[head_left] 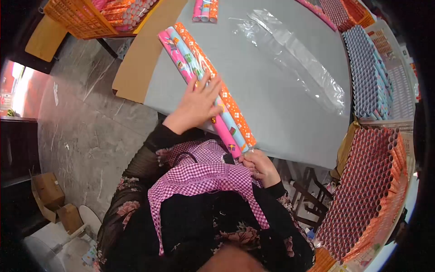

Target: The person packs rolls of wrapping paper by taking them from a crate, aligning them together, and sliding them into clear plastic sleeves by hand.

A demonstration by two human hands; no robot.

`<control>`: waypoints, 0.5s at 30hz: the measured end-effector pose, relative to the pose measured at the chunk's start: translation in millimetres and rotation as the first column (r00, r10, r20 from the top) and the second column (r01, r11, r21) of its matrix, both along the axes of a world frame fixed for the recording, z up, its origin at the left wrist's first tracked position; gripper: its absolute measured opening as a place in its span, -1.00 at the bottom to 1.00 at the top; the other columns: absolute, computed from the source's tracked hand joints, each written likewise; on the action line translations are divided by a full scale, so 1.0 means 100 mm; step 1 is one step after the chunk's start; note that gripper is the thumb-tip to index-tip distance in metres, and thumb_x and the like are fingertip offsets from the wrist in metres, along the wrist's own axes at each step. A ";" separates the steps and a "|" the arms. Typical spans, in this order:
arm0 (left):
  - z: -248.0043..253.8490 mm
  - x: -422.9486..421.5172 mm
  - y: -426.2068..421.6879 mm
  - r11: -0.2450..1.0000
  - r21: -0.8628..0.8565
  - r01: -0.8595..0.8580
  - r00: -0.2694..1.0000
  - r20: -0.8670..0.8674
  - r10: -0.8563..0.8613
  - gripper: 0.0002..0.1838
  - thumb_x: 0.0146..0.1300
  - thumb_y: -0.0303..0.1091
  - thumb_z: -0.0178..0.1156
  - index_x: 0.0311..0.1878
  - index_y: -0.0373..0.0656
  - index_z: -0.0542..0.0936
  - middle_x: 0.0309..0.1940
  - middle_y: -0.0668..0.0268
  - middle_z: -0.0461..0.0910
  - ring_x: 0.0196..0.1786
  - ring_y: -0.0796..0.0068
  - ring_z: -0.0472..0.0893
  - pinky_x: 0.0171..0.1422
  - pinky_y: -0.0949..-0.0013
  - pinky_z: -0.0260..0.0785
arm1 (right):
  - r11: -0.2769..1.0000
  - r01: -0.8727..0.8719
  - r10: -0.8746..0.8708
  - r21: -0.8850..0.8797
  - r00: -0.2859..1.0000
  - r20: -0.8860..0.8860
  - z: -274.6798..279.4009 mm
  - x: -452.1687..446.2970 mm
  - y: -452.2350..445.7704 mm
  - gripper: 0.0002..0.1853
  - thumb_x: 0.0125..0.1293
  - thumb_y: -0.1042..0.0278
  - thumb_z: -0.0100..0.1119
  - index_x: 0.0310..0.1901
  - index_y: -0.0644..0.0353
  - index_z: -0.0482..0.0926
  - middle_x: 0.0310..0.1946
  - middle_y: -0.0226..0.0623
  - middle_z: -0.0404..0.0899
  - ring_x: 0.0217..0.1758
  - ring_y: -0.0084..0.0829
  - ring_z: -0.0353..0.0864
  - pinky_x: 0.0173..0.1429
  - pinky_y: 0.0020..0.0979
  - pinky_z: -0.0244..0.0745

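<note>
Three long paper rolls lie side by side at the table's near left edge: a pink roll (pixel 225 133), a light blue roll (pixel 230 121) and an orange roll (pixel 234 109) with white marks. My left hand (pixel 197 103) rests across the middle of them, its fingers spread over the rolls. At their lower end my right hand (pixel 260 165) is closed, the fingers pinching by the ends of the rolls; clear film seems to be there, but what it grips is too small to make out.
Clear plastic sleeves (pixel 299 54) lie on the grey table (pixel 272 131). A short bundle of rolls (pixel 205 11) sits at the far edge. Orange crate (pixel 81 18) with rolls is upper left; stacked blue rolls (pixel 367 72) and red rolls (pixel 362 195) stand right. Cardboard boxes (pixel 50 192) are lower left.
</note>
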State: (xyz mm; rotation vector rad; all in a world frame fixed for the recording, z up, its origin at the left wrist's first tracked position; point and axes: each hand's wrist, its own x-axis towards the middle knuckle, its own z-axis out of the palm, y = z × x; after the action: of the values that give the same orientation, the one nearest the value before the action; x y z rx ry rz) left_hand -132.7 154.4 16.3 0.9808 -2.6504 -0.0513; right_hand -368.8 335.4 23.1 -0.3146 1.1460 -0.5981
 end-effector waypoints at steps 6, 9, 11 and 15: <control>-0.07 0.19 -0.59 0.990 0.043 -0.135 0.991 0.005 0.135 -0.27 0.33 0.05 0.03 0.43 -0.26 0.28 0.51 0.09 0.17 0.58 0.04 0.05 0.57 -0.16 -0.20 | 1.000 0.015 -0.015 0.014 0.999 0.033 0.03 0.00 0.03 -0.77 0.38 0.26 0.02 -0.26 0.28 0.52 -0.69 -0.64 0.17 -0.73 -0.77 0.03 -0.70 -0.61 -0.07; -0.18 0.30 -0.87 0.974 0.069 -0.218 0.975 -0.017 0.219 -0.31 0.35 0.03 -0.03 0.44 -0.20 0.27 0.52 0.14 0.17 0.58 0.04 0.05 0.56 -0.21 -0.22 | 0.996 0.084 -0.083 -0.014 0.994 0.076 0.04 0.02 0.03 -0.80 0.39 0.36 0.00 -0.27 0.32 0.51 -0.73 -0.64 0.15 -0.76 -0.75 0.00 -0.70 -0.59 -0.12; -0.26 0.39 -1.08 0.964 0.056 -0.261 0.965 -0.017 0.262 -0.33 0.36 0.02 -0.07 0.45 -0.15 0.27 0.52 0.17 0.17 0.57 0.04 0.06 0.55 -0.24 -0.23 | 0.997 0.073 -0.073 0.009 0.992 0.099 -0.12 -0.03 0.06 -0.80 0.40 0.35 -0.01 -0.26 0.33 0.51 -0.73 -0.64 0.15 -0.76 -0.76 0.00 -0.69 -0.59 -0.11; -0.33 0.53 -1.40 0.957 -0.044 -0.286 0.958 -0.045 0.284 -0.37 0.39 0.04 -0.09 0.45 -0.05 0.29 0.53 0.24 0.17 0.55 0.07 0.12 0.52 -0.26 -0.21 | 0.998 0.066 -0.066 0.005 0.988 0.141 -0.17 -0.03 0.05 -0.78 0.42 0.34 -0.03 -0.25 0.34 0.52 -0.72 -0.66 0.14 -0.75 -0.77 0.00 -0.70 -0.62 -0.09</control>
State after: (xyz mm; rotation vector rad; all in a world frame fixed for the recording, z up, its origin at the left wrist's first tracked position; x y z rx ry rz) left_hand -80.0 13.9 -16.7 1.3199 -2.4364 0.0605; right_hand -371.6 340.8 6.2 -0.2307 1.0234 -0.6676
